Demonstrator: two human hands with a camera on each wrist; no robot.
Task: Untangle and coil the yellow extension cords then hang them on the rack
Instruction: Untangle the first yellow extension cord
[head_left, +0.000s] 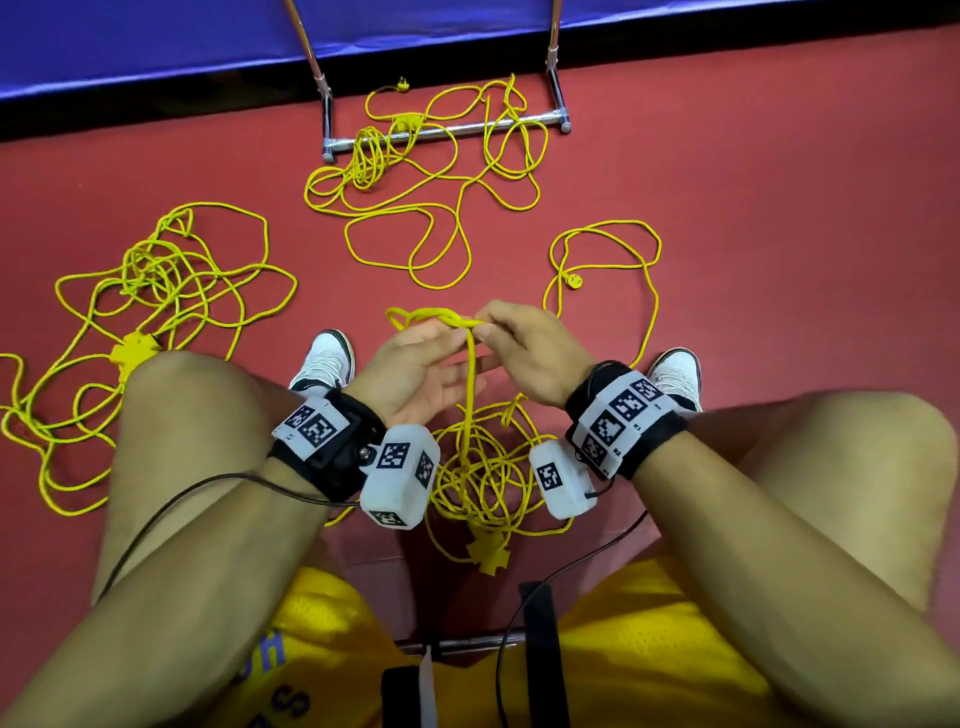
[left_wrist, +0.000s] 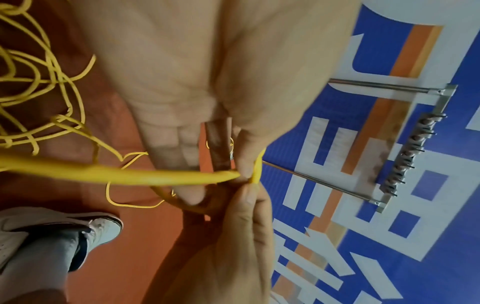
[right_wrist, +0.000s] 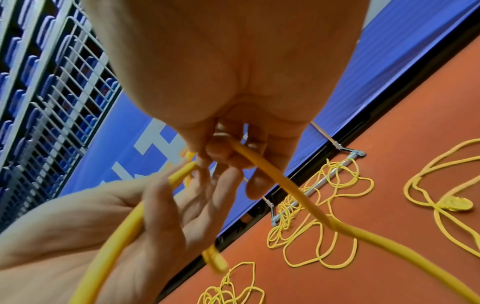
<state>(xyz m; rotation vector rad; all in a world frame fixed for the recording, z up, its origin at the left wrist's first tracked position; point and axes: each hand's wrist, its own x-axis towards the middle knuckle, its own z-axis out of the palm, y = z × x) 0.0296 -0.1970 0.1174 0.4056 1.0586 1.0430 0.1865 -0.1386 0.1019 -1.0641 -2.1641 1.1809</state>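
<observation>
Fingers of both hands pinch one knotted cord; three tangles lie apart.

Both my hands are raised between my knees, fingertips meeting. My left hand is palm-up, thumb and fingers pinching the yellow cord at a knot. My right hand is knuckles-up, fingers curled, pinching the same knot from the other side.

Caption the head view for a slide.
Both hands, left hand and right hand, pinch a knot in a yellow extension cord above tangled cords on the red floor.
</observation>
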